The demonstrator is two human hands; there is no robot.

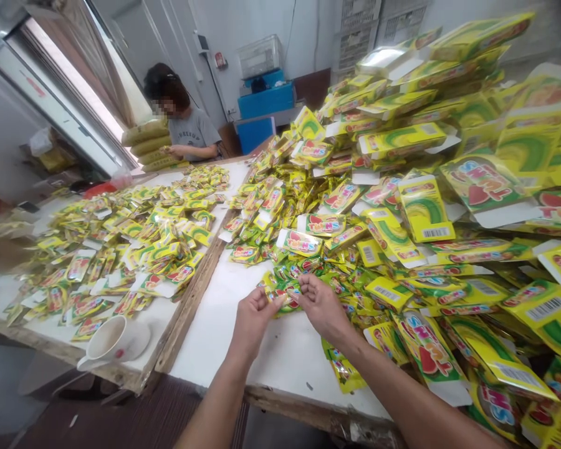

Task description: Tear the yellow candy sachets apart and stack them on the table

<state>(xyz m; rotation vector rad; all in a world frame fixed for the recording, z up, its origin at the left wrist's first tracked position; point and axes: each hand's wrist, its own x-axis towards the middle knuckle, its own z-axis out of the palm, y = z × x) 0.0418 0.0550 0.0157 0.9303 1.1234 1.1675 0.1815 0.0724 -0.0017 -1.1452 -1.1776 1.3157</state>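
Note:
My left hand (254, 318) and my right hand (321, 307) meet over the white tabletop (215, 330) near its front. Pinched between the fingertips of both is a small yellow-green candy pack (284, 298) with red and colourful print. The fingers partly cover it, so I cannot tell whether it is open. Just beyond and to the right of my hands lie loose small green candy packets (336, 284). A yellow candy box (302, 242) with printed letters and a white flap rests on the heap behind them.
A tall heap of yellow candy boxes (425, 206) fills the right side. Across a wooden edge strip (191, 305), more boxes (144, 243) cover the left table. A white mug (116, 340) lies tilted near its front edge. A person (191, 128) sits at the far end beside stacked sacks (147, 146).

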